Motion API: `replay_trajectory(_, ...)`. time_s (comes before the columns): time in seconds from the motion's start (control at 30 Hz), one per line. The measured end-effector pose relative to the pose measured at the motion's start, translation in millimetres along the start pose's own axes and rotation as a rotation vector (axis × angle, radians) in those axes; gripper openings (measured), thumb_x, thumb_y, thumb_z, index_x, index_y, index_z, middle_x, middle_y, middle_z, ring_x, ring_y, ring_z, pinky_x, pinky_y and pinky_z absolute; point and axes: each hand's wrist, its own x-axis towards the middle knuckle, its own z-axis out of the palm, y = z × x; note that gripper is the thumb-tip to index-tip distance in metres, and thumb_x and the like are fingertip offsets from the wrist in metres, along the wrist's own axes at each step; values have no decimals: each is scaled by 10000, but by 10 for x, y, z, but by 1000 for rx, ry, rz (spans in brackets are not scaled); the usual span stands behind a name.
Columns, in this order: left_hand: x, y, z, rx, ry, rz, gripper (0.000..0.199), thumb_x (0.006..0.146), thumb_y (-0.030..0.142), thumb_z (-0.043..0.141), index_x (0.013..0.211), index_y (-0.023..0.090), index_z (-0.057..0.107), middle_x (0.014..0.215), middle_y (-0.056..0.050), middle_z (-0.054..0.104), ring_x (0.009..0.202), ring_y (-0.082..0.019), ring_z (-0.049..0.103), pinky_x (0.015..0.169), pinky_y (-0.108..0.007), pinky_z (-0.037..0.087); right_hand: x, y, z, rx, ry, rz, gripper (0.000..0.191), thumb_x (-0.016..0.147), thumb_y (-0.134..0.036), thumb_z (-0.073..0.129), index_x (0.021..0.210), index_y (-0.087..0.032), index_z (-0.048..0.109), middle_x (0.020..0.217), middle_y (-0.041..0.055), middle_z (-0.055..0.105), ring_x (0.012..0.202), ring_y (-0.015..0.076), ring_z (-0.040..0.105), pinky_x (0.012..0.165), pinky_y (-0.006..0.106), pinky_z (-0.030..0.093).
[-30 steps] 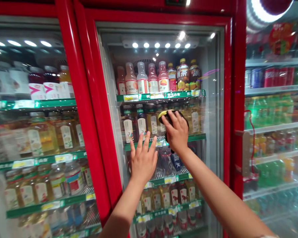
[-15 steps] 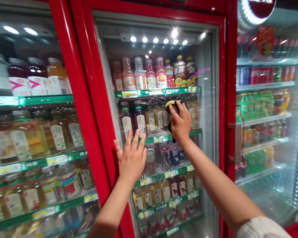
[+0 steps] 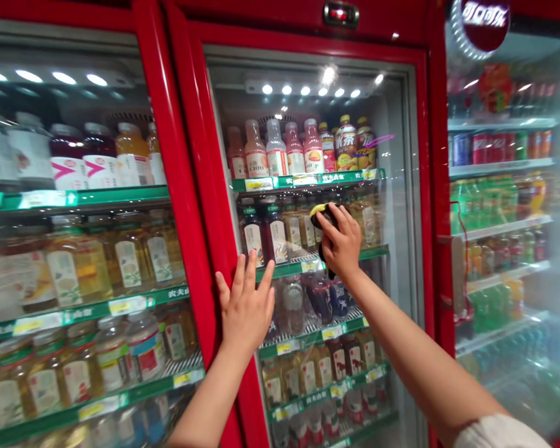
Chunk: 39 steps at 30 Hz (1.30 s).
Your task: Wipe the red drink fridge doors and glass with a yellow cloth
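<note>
Black-and-yellow pad (image 3: 322, 211), partly covered, against the red-framed glass door (image 3: 398, 186)

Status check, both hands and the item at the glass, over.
Left hand open, fingers spread before red door frame. Right hand holding black-and-yellow item at glass door. Fingers partly hide it.

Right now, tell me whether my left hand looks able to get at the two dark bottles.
Probably not: the glass door looks shut between the left hand and the dark bottles, though its spread fingers are near them.
</note>
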Motion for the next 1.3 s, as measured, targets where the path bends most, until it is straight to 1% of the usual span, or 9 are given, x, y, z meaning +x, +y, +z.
replay_trajectory(0.17, -41, -9, 17, 3, -6, -23, 564, 953, 288, 588, 1505, 280, 472, 1664, -117, 230, 1553, -323, 204, 1244, -661, 63, 0, -562, 65, 95, -159, -182, 505, 967, -218, 501, 1454, -345, 534, 1586, 14, 459, 1516, 241, 321, 1201, 472, 332)
replay_trajectory(0.37, -165, -137, -21, 19, -27, 10, 592, 944, 310, 606, 1515, 274, 456, 1662, -101, 243, 1555, -299, 207, 1263, -615, 80, -324, -243, -239, 40, -302, -403, 538, 948, -259, 576, 1470, -371, 509, 1575, 1, 476, 1491, 244, 376, 1211, 435, 311)
replay_trajectory(0.47, -211, -214, -55, 28, -17, 11, 579, 942, 298, 607, 1505, 283, 473, 1659, -93, 255, 1553, -290, 217, 1266, -611, 98, -105, -228, -114, -10, -182, -242, 549, 955, -232, 561, 1477, -389, 496, 1573, 13, 479, 1471, 260, 405, 1183, 458, 336)
replay_trajectory(0.63, -258, -232, -94, 38, -16, -4, 599, 943, 270, 586, 1525, 262, 441, 1652, -98, 280, 1550, -294, 225, 1264, -613, 141, 182, -793, 188, -3, -49, 33, 567, 982, -243, 513, 1529, -363, 429, 1610, 50, 419, 1501, 310, 339, 1168, 545, 327)
replay_trajectory(0.73, -305, -227, -116, 41, -37, -8, 619, 951, 256, 563, 1547, 210, 402, 1642, -117, 305, 1549, -283, 234, 1272, -587, 148, 5, -945, 141, 55, -185, -172, 574, 974, -248, 543, 1521, -384, 433, 1593, 8, 449, 1500, 261, 354, 1202, 482, 302)
replay_trajectory(0.83, -361, -248, -138, 40, -50, 1, 623, 955, 250, 553, 1552, 181, 389, 1639, -120, 313, 1548, -272, 241, 1280, -561, 139, -192, -817, 14, 119, -315, -449, 542, 958, -255, 572, 1472, -407, 494, 1548, -34, 510, 1471, 212, 407, 1213, 415, 301)
replay_trajectory(0.9, -391, -269, -149, 43, -50, 12, 615, 959, 250, 545, 1551, 188, 391, 1642, -107, 312, 1548, -269, 246, 1283, -559, 122, -179, -725, -11, 124, -325, -496, 512, 955, -253, 578, 1439, -416, 531, 1529, -44, 532, 1456, 200, 431, 1208, 403, 307)
replay_trajectory(1.17, -446, -291, -150, 53, -46, 13, 660, 958, 256, 539, 1579, 184, 326, 1641, -108, 325, 1548, -260, 248, 1287, -556, 96, 276, -1223, 277, 73, -158, -35, 502, 990, -222, 509, 1474, -353, 506, 1612, 11, 418, 1514, 275, 320, 1207, 503, 277)
replay_trajectory(1.3, -486, -280, -129, 50, -47, 6, 686, 972, 251, 507, 1599, 138, 253, 1639, -141, 322, 1551, -263, 239, 1285, -553, 117, 8, -1206, 205, 141, -293, -381, 499, 988, -236, 535, 1467, -372, 506, 1584, -37, 460, 1504, 226, 347, 1219, 434, 289)
